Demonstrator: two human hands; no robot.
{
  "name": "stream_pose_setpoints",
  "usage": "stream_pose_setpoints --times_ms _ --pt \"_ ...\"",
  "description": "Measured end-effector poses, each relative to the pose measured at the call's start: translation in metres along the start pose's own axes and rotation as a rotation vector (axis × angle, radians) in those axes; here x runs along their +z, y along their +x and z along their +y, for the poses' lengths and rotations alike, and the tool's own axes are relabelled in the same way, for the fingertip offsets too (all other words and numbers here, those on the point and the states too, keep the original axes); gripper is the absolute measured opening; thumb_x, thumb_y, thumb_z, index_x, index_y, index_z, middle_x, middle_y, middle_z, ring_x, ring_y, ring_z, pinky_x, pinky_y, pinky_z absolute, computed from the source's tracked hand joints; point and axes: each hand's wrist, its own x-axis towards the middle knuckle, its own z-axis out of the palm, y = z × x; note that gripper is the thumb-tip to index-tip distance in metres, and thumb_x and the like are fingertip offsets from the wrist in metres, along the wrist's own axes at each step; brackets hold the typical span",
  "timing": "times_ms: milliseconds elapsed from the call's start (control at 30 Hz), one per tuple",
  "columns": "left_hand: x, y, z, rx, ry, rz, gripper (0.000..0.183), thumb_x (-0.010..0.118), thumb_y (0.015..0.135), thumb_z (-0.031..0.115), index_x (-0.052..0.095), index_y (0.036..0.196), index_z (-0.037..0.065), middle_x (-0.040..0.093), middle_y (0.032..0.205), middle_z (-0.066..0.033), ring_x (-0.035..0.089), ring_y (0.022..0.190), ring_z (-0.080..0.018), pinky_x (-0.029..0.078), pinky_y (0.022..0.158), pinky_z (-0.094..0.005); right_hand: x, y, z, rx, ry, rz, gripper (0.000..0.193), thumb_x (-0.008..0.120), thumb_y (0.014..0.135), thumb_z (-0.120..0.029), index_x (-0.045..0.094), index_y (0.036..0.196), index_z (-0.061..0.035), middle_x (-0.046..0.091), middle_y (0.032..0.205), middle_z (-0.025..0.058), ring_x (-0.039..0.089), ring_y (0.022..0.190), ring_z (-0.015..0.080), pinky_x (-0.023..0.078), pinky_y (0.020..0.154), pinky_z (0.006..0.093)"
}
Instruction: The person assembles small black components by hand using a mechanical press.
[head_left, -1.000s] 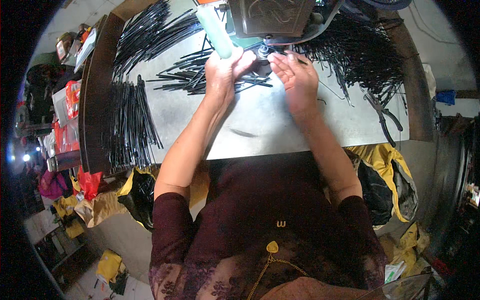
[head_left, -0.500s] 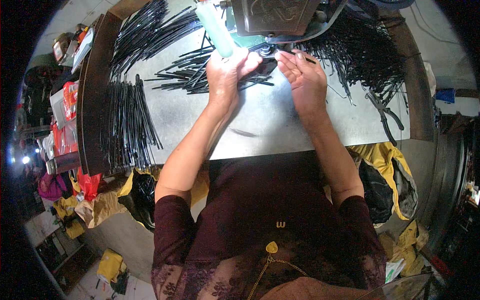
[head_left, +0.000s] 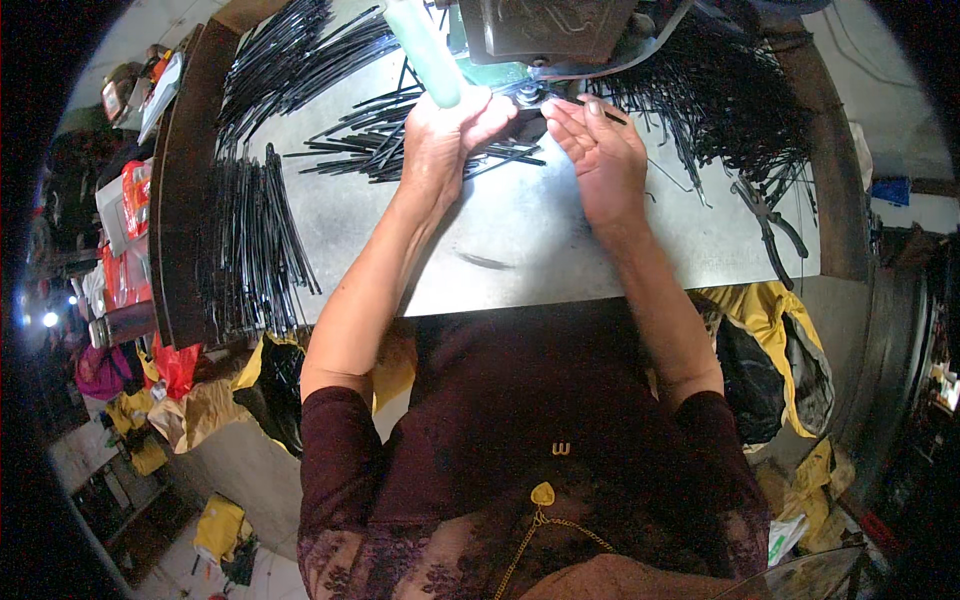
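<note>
My right hand [head_left: 608, 160] is closed, palm partly turned up, pinching a thin black rod [head_left: 616, 119] between thumb and fingers. It is just right of a small round metal fitting [head_left: 529, 94] under the dark machine head [head_left: 545, 35]. My left hand [head_left: 440, 140] is closed left of that fitting, beside a pale green cylinder [head_left: 425, 55]. Its fingertips are partly hidden, and what they hold cannot be made out. Under and beside my left wrist lies a loose pile of black rods [head_left: 360, 145] on the metal tabletop [head_left: 490, 240].
More black rods [head_left: 258, 240] lie in a bundle at the left, with another heap [head_left: 285, 65] behind. A dense tangle of thin black pieces [head_left: 740, 100] covers the far right. Pliers [head_left: 770, 225] lie near the right wooden edge [head_left: 840, 170]. Yellow-edged sacks [head_left: 775, 350] stand below the table.
Both hands have shifted slightly left, about as much as the view itself. The right hand still pinches the black rod beside the fitting.
</note>
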Motion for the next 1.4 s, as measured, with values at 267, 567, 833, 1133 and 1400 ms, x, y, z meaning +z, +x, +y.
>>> stream_pose_setpoints --times_ms 267,567,833,1133,1400 --pt "0.003 -0.004 -0.005 0.053 0.042 0.009 0.016 0.059 0.085 0.002 0.055 0.095 -0.01 0.063 0.091 -0.0177 0.067 0.083 -0.0263 0.057 0.078 -0.0302 0.003 -0.002 -0.009 0.009 -0.071 -0.013 0.029 0.045 0.096 -0.014 0.042 0.113 0.0095 0.056 0.112 0.0291 0.06 0.105 0.0334 0.05 0.092 0.0362" --pt "0.01 -0.006 -0.004 0.102 0.048 0.038 0.015 0.061 0.083 0.002 0.059 0.093 -0.011 0.063 0.09 -0.0153 0.066 0.086 -0.0267 0.055 0.083 -0.0304 -0.001 0.002 -0.006 0.036 -0.007 -0.035 0.028 0.045 0.096 -0.012 0.042 0.114 0.0092 0.056 0.112 0.0282 0.059 0.105 0.0328 0.05 0.092 0.0374" --pt "-0.001 0.006 -0.004 0.017 -0.045 -0.005 0.02 0.063 0.082 0.005 0.059 0.095 -0.011 0.065 0.092 -0.0181 0.067 0.081 -0.0245 0.056 0.081 -0.0317 -0.003 0.003 -0.01 0.004 -0.086 -0.043 0.03 0.053 0.092 -0.016 0.046 0.108 0.0083 0.061 0.102 0.0257 0.065 0.094 0.0305 0.055 0.082 0.0356" --pt "-0.007 0.013 0.003 0.022 0.087 -0.03 0.021 0.062 0.082 0.001 0.054 0.098 -0.01 0.063 0.087 -0.0186 0.067 0.074 -0.0277 0.059 0.069 -0.0318 -0.003 0.007 -0.025 0.015 -0.265 -0.146 0.034 0.053 0.092 -0.021 0.048 0.106 0.01 0.062 0.098 0.0246 0.066 0.089 0.0287 0.055 0.081 0.0347" --pt "0.004 0.007 0.002 0.044 0.133 -0.01 0.021 0.063 0.08 0.0 0.054 0.096 -0.009 0.064 0.084 -0.0174 0.068 0.073 -0.0273 0.059 0.066 -0.0306 -0.01 0.015 -0.026 0.011 -0.305 -0.146 0.042 0.048 0.095 -0.026 0.046 0.113 0.011 0.063 0.095 0.0245 0.066 0.09 0.0287 0.056 0.081 0.0345"
